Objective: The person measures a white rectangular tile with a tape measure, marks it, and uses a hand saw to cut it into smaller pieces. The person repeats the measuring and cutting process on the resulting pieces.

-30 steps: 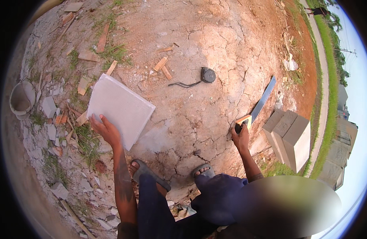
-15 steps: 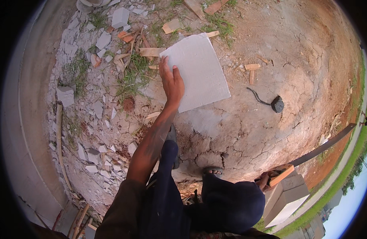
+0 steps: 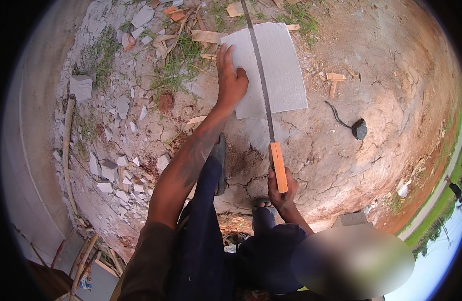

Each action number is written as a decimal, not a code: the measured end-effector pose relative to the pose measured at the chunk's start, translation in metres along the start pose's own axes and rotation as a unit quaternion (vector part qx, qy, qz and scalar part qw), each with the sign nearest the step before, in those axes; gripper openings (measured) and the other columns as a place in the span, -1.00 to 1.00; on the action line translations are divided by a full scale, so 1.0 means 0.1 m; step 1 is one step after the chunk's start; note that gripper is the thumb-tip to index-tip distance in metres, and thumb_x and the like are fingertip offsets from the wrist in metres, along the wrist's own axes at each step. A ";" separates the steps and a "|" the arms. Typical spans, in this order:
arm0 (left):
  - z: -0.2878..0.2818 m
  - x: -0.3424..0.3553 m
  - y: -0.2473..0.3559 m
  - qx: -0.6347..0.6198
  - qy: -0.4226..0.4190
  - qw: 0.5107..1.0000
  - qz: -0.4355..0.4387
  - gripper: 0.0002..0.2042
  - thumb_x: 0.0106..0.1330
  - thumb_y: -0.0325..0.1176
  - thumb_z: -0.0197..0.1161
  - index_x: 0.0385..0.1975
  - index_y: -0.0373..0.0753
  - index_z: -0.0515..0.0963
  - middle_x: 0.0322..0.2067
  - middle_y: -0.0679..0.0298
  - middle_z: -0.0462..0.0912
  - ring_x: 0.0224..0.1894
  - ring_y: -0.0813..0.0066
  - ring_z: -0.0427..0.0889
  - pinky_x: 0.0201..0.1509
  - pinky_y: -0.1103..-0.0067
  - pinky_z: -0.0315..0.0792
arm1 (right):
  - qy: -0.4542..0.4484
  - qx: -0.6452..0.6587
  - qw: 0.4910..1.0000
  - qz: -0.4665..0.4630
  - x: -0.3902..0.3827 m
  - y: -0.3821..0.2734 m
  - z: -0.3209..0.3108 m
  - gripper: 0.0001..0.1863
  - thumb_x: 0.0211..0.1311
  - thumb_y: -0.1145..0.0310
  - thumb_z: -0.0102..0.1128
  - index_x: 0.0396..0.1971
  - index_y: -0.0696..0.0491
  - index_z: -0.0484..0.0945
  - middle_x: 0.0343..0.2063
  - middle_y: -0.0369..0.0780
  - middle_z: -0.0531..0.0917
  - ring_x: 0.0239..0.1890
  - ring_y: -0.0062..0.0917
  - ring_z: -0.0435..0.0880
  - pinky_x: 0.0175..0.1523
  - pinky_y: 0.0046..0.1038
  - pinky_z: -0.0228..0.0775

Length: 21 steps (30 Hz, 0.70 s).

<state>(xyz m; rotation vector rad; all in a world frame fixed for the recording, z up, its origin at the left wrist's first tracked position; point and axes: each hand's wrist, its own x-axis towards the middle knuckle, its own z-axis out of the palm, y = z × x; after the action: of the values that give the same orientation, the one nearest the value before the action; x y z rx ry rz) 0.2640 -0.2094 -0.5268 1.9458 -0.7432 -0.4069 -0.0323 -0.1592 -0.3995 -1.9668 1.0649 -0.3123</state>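
Note:
A pale grey rectangular board (image 3: 283, 65) lies on the cracked ground. My left hand (image 3: 229, 80) rests on the board's left part, fingers extended over it. My right hand (image 3: 283, 186) grips a handsaw by its orange-and-black handle. The long dark saw blade (image 3: 264, 100) lies lengthwise over the board, its toothed edge extending past the far side; whether it has cut into the surface I cannot tell. A black tape measure (image 3: 359, 129) with a strap sits to the right of the board.
Broken grey chunks (image 3: 109, 170), wood scraps (image 3: 207, 36) and grass surround the left side. A long stick (image 3: 68, 140) lies at left, beside a concrete strip. Grey blocks (image 3: 349, 219) stand at lower right, partly hidden. A small dark figure (image 3: 454, 188) is by the distant road.
My right hand has brought the saw from the right onto the board, blade pointing away from me. The view has turned toward the board; my left hand still rests on it.

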 end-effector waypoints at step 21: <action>-0.04 -0.29 0.00 0.053 -0.079 0.994 -0.045 -0.25 0.51 -0.33 0.20 0.52 -0.52 -0.06 0.46 -0.56 -0.15 0.52 -0.49 0.02 0.56 0.21 0.12 | 0.019 -0.057 0.998 -0.029 -0.07 0.19 -0.04 -0.81 0.36 0.34 0.33 -0.37 0.12 0.55 -0.67 -0.15 0.55 -0.66 -0.24 0.65 -0.52 -0.31 0.45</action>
<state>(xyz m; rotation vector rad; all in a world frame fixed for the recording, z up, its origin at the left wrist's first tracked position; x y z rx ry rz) 0.2446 -0.1873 -0.5259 2.0688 -0.7938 -0.5933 -0.0490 -0.1609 -0.4107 -2.1027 1.0720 -0.3274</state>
